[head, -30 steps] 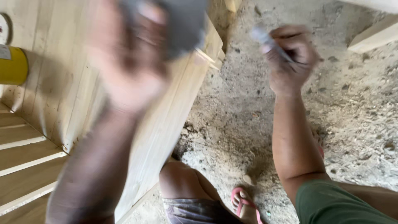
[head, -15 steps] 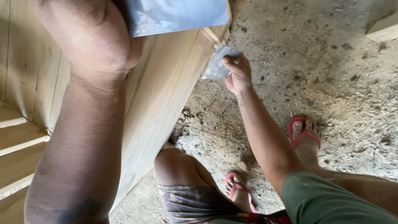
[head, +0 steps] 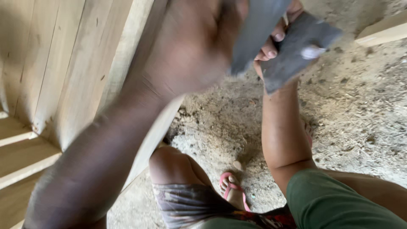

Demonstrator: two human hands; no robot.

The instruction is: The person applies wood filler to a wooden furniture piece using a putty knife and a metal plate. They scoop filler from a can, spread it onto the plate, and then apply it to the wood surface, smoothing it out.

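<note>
Head view: two grey flat metal blades, one per hand. The left hand (head: 190, 46) grips one grey flat metal blade (head: 256, 34); the right hand (head: 277, 32) pinches the other grey blade (head: 296, 46), above one pale wooden panel (head: 72, 72).

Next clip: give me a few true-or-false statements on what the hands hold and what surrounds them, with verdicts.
1. The left hand holds a grey flat blade. True.
2. The right hand is empty. False: it grips a grey flat piece.
3. A wooden panel stands at the left. True.
4. The ground is tiled. False: it is rough and dusty.
5. The visible foot wears a pink sandal. True.
</note>
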